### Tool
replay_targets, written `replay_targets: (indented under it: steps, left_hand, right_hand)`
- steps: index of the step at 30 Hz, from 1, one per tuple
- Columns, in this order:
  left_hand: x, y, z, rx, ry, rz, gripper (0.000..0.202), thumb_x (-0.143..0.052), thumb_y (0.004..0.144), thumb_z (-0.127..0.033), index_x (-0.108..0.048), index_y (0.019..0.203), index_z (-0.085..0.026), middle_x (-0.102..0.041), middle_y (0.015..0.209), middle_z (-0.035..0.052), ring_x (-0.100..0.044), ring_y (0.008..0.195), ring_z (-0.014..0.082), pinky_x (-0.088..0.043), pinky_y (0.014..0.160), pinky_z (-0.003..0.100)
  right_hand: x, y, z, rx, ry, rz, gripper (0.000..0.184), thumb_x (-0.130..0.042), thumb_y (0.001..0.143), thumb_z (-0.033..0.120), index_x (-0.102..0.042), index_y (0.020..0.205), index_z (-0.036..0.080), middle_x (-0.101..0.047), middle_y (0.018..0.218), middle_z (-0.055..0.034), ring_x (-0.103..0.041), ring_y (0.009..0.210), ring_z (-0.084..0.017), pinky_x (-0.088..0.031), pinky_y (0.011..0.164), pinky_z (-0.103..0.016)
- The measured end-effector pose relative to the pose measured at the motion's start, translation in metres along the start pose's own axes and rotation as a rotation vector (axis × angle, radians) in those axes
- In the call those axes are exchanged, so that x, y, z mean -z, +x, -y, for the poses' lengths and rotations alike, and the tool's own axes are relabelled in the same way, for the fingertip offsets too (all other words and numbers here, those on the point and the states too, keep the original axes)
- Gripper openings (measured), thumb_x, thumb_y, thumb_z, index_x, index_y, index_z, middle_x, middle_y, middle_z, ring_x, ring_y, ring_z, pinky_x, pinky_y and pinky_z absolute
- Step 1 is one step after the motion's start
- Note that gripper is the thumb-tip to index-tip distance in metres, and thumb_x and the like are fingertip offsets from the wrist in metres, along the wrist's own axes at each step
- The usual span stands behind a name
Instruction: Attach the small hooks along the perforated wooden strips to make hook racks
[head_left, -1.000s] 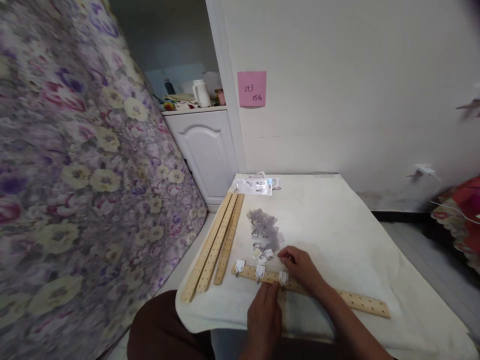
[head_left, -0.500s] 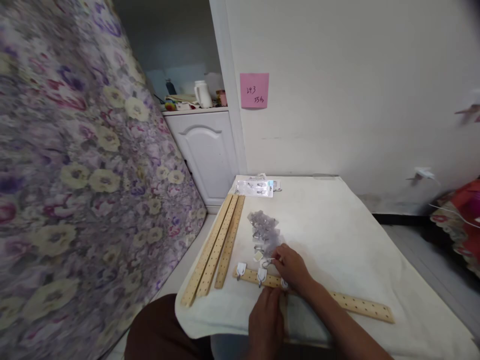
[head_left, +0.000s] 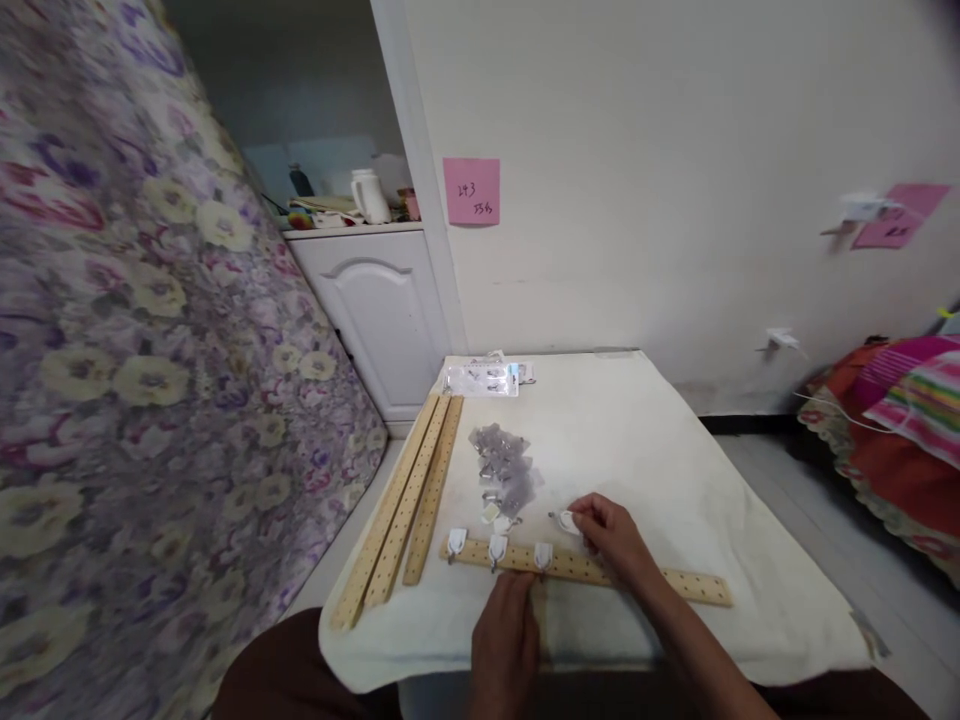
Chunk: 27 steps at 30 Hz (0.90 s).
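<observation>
A wooden strip with rows of holes (head_left: 660,578) lies crosswise in front of me. Three white stick-on hooks, one of them the middle hook (head_left: 497,549), sit on its left half. At the strip's near edge, my left hand (head_left: 506,630) is closed, with its fingertips against the wood; part of the grip is hidden. My right hand (head_left: 611,535) pinches another white hook (head_left: 568,521) just beyond the strip, its metal end pointing left. To the left of that hook lie a loose white hook (head_left: 507,524) and a heap of small clear packets (head_left: 504,460).
Several more perforated wooden strips (head_left: 405,500) lie lengthwise along the table's left side. Clear hook packaging (head_left: 480,380) is at the far edge. The cloth-covered table (head_left: 615,420) meets the wall; a floral curtain (head_left: 187,350) hangs at the left.
My right hand has moved right, away from the packets, with a white hook in its fingers. My left hand stays at the strip's near edge. The view has turned right.
</observation>
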<state>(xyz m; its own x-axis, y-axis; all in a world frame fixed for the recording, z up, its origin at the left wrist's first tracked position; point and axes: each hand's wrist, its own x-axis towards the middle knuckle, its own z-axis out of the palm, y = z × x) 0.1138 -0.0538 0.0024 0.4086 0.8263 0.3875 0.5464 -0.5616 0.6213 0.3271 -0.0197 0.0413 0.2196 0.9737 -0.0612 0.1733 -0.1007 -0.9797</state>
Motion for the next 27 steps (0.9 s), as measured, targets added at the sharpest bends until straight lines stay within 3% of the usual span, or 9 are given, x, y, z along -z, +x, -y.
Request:
replay_targets:
  steps: [6,9,16,21,27]
  left_hand:
    - [0.014,-0.001,-0.015,0.008,-0.099,-0.039,0.026,-0.041,0.087,-0.014,-0.055,0.108,-0.021,-0.061,0.099,0.0051,-0.058,0.095,0.0168,-0.05,0.082,0.031]
    - [0.017,-0.005,-0.027,-0.067,-0.146,0.014,0.025,-0.04,0.088,-0.013,-0.054,0.107,-0.022,-0.06,0.097,0.0049,-0.058,0.091,0.016,-0.05,0.078,0.028]
    - [-0.009,-0.01,-0.043,-0.183,-0.15,0.2,0.028,-0.037,0.084,-0.008,-0.053,0.104,-0.021,-0.058,0.091,0.0061,-0.056,0.083,0.0165,-0.048,0.071,0.028]
    - [-0.023,-0.005,-0.047,-0.202,-0.125,0.199,0.032,-0.039,0.081,-0.006,-0.053,0.105,-0.02,-0.058,0.097,0.0081,-0.055,0.089,0.0188,-0.048,0.075,0.03]
    - [-0.026,0.001,-0.05,-0.142,-0.115,0.21,0.035,-0.04,0.077,-0.004,-0.055,0.105,-0.02,-0.059,0.096,0.0077,-0.056,0.089,0.0193,-0.048,0.075,0.032]
  right_hand:
    - [0.023,-0.017,-0.005,-0.02,0.031,0.055,0.025,-0.051,0.076,0.04,-0.057,0.086,0.018,-0.057,0.057,0.0027,-0.054,0.048,-0.013,-0.04,0.048,-0.024]
    - [0.032,-0.02,-0.007,0.006,0.033,0.097,0.024,-0.051,0.077,0.038,-0.059,0.087,0.017,-0.052,0.055,0.0044,-0.049,0.047,-0.011,-0.037,0.048,-0.023]
    - [0.046,-0.02,-0.003,0.036,-0.041,0.273,0.015,-0.056,0.075,0.029,-0.061,0.083,0.017,-0.054,0.06,0.0042,-0.046,0.052,-0.01,-0.034,0.051,-0.022]
    - [0.046,-0.016,0.0,0.061,-0.105,0.327,0.009,-0.055,0.074,0.022,-0.062,0.076,0.017,-0.06,0.066,0.0014,-0.051,0.061,-0.012,-0.038,0.057,-0.022]
    - [0.043,-0.012,-0.002,0.026,-0.098,0.339,0.01,-0.055,0.073,0.022,-0.063,0.076,0.017,-0.059,0.064,0.0023,-0.05,0.058,-0.012,-0.037,0.056,-0.022]
